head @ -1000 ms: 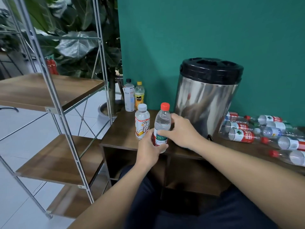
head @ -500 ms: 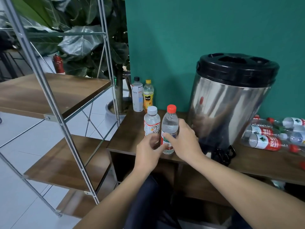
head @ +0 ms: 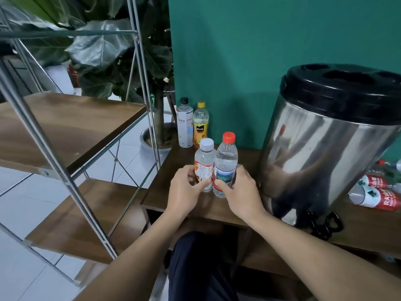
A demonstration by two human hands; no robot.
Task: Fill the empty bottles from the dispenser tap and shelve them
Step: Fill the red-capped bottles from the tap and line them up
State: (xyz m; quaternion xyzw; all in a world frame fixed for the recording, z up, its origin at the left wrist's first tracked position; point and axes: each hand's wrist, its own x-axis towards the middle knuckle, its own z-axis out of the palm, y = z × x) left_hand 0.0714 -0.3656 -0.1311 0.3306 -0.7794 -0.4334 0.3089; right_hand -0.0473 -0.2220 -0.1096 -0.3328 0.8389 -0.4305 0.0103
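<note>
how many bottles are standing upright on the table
4: a black-capped bottle and a yellow-capped juice bottle by the wall; a white-capped bottle gripped by the left hand; a red-capped bottle gripped by the right hand. The dispenser may hide others.

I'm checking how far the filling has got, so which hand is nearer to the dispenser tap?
Right. The right hand grips the red-capped bottle beside the dispenser, left of the tap; the left hand is farther left.

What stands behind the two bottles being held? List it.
Behind the white-capped bottle and red-capped bottle, against the green wall, stand a black-capped bottle and a yellow-capped juice bottle. The juice bottle's base is covered by the white cap.
</note>
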